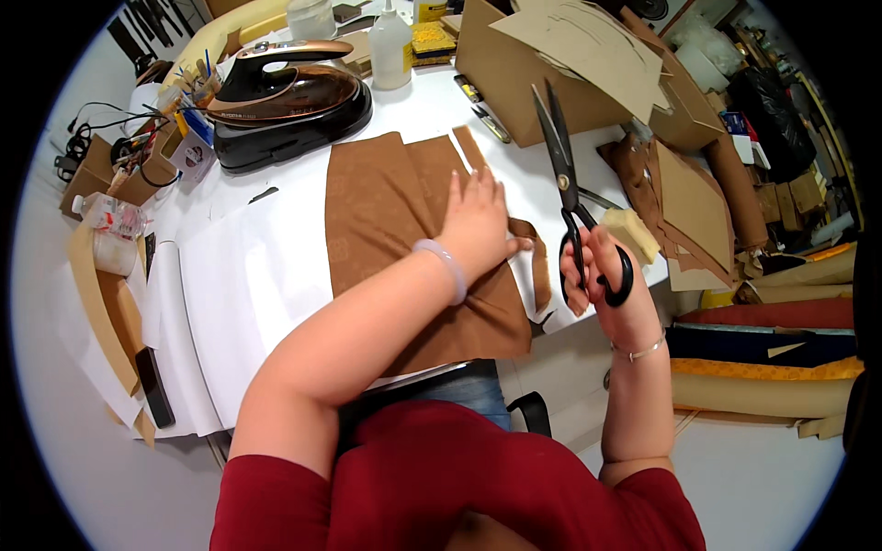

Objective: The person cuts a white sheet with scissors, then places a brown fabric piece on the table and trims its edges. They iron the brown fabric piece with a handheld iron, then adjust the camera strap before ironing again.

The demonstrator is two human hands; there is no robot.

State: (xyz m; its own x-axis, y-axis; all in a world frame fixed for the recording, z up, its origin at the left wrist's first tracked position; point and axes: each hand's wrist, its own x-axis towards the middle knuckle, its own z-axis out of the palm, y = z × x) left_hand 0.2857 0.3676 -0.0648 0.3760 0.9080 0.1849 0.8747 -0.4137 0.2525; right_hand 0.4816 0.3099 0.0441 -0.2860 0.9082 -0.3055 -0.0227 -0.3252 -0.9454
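Brown fabric [367,230] lies on the white worktop [230,340], in overlapping layers and hanging over the front edge. My left hand [473,225] rests on the fabric near its right side, fingers stretched out and slightly apart. Beside it, a narrow brown strip [540,271] curls along the fabric's right edge, with another piece [464,138] at the top. My right hand [597,266] grips large black scissors [565,179] by the handles, raised to the right of the fabric with the blades pointing away from me and slightly parted. A pale sponge-like block [634,234] lies behind that hand.
A dark iron [280,119] stands at the back left, near a white bottle [390,60]. Cardboard [542,96], utility knives [491,122] and stacked sheets [689,216] occupy the back right. A paper roll [170,331] lies left; fabric rolls [763,386] are stored right.
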